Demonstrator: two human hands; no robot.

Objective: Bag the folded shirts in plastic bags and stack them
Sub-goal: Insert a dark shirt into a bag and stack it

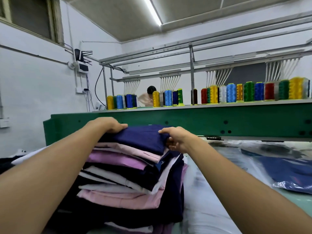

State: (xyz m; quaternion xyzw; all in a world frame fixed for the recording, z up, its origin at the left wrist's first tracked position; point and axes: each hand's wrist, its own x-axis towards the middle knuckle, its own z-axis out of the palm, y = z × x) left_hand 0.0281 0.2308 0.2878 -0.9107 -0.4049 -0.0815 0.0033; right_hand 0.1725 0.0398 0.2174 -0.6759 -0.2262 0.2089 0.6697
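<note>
Two hands held the top navy shirt (pixel 141 139) of a tall, uneven stack (pixel 125 176) of navy, pink and white folded shirts, at six o'clock on the desk (pixel 298 200). The left hand (pixel 109 124) curled over its nine o'clock edge. The right hand (pixel 175 139) pinched its three o'clock edge, thumb on top. Lifting level from both edges, I judged, would keep the fold flat and the stack undisturbed. A bagged blue shirt (pixel 290 173) lay at four o'clock.

Left grip (pixel 110 125), right grip (pixel 175 139), curled
</note>
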